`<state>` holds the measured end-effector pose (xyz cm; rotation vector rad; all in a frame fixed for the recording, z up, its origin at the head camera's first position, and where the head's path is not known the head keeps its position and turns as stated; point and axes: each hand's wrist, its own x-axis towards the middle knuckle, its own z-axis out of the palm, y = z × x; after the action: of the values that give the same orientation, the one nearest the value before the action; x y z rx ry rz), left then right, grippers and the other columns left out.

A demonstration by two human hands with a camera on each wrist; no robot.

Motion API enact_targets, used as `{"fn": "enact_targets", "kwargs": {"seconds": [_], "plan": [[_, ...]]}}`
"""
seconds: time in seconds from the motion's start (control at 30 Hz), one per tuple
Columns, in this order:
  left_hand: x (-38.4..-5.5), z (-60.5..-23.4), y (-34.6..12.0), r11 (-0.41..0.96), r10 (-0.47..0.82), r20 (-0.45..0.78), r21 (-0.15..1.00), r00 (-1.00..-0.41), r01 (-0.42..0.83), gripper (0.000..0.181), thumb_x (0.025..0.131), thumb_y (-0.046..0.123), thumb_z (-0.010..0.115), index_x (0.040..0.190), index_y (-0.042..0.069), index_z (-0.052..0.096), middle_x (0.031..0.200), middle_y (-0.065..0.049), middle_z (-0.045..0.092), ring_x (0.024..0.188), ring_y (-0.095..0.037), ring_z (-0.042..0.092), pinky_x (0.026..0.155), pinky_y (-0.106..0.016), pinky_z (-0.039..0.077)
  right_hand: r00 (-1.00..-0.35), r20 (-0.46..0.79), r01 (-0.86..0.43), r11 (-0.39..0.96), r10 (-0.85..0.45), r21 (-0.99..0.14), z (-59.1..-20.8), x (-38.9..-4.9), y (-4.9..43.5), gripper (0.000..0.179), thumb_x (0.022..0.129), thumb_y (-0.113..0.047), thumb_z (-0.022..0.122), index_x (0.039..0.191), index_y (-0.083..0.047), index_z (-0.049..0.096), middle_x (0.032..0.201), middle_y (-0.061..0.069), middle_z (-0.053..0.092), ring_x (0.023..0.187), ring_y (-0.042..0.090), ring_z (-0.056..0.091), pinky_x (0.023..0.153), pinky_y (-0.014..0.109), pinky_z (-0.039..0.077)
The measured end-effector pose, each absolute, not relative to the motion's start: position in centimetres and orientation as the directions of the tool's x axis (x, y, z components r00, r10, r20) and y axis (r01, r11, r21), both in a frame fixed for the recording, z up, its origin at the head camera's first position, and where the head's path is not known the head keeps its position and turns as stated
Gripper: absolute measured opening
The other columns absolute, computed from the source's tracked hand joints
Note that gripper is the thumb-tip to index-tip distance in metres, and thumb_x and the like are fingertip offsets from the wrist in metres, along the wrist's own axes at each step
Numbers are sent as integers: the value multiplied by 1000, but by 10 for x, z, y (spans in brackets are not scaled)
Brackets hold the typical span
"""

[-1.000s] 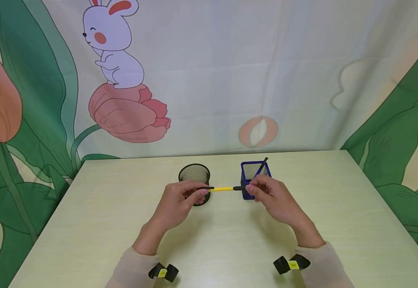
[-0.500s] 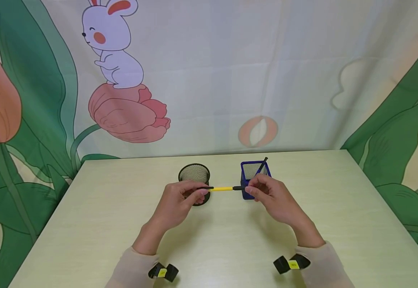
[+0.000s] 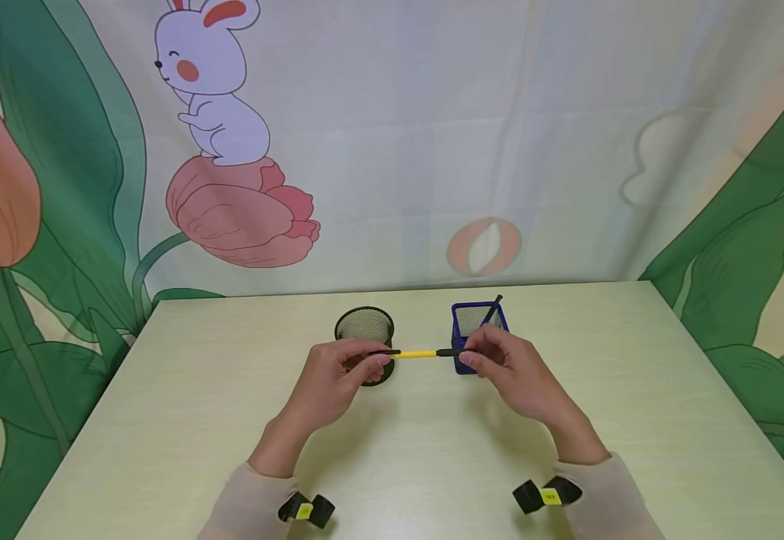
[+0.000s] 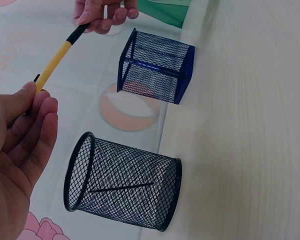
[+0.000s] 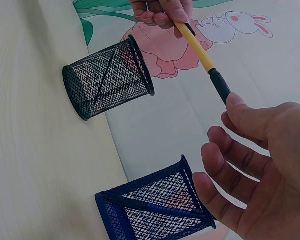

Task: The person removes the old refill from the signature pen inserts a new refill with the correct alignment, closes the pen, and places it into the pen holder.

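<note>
A yellow pen [image 3: 419, 354] with a black grip and black clip is held level above the table, between both hands. My left hand [image 3: 334, 379] pinches its clip end with thumb and fingers. At the black grip end, my right hand [image 3: 516, 375] pinches with thumb and forefinger; in the right wrist view its other fingers are loosely curved. Behind the left hand stands a round black mesh pen holder [image 4: 122, 182], partly covered in the head view. A square blue mesh pen holder [image 5: 155, 205] is behind the right hand, with a dark pen [image 3: 493, 309] leaning inside it.
The pale wood-grain table [image 3: 419, 465] ends at a back edge against a printed curtain [image 3: 392, 150] with a rabbit and flowers. Each sleeve carries a small black wrist camera, one on the left [image 3: 307, 511] and one on the right [image 3: 547, 496].
The right fingers shift very slightly at the pen's black end, where a little more of the tip shows. The left hand and both holders look the same.
</note>
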<state>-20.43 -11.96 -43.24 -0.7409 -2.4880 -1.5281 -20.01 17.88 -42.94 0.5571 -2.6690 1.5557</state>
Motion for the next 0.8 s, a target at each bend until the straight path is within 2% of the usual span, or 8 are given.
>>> {"fn": "enact_targets", "kwargs": {"seconds": [0.13, 0.27, 0.33, 0.53, 0.8], "plan": [[-205, -433, -119, 368, 338, 353, 804, -872, 468, 15, 96, 11, 73, 110, 12, 79, 86, 0, 73, 76, -20, 72, 74, -23, 62, -938, 176, -300, 445, -298, -844, -429, -200, 179, 11, 102, -23, 69, 105, -14, 64, 95, 6, 66, 84, 30, 64, 71, 26, 53], [-205, -433, -119, 364, 336, 354, 806, -873, 467, 15, 96, 11, 74, 110, 12, 79, 87, -1, 73, 76, -14, 71, 74, -22, 62, -939, 175, -299, 451, -296, -841, -429, -200, 179, 12, 101, -23, 70, 107, -14, 64, 96, 6, 67, 82, 22, 64, 70, 26, 52], [-205, -432, -119, 360, 335, 353, 809, -873, 465, 15, 96, 13, 74, 110, 13, 79, 88, -1, 73, 76, -14, 71, 74, -22, 62, -939, 175, -299, 452, -295, -840, -429, -199, 179, 13, 100, -22, 70, 107, -14, 64, 97, 6, 67, 82, 20, 63, 70, 26, 52], [-205, -431, -119, 352, 335, 348, 816, -876, 459, 15, 97, 16, 74, 110, 14, 79, 88, -1, 73, 76, -14, 71, 74, -23, 62, -941, 173, -295, 454, -291, -841, -428, -199, 179, 14, 99, -20, 72, 108, -14, 63, 99, 6, 67, 85, 29, 64, 70, 26, 51], [-204, -431, -119, 357, 334, 346, 814, -877, 458, 14, 97, 16, 73, 109, 14, 79, 88, -1, 74, 76, -15, 71, 74, -23, 62, -939, 181, -303, 451, -294, -840, -428, -199, 179, 14, 99, -19, 72, 108, -14, 63, 98, 5, 67, 82, 20, 61, 68, 25, 50]]}}
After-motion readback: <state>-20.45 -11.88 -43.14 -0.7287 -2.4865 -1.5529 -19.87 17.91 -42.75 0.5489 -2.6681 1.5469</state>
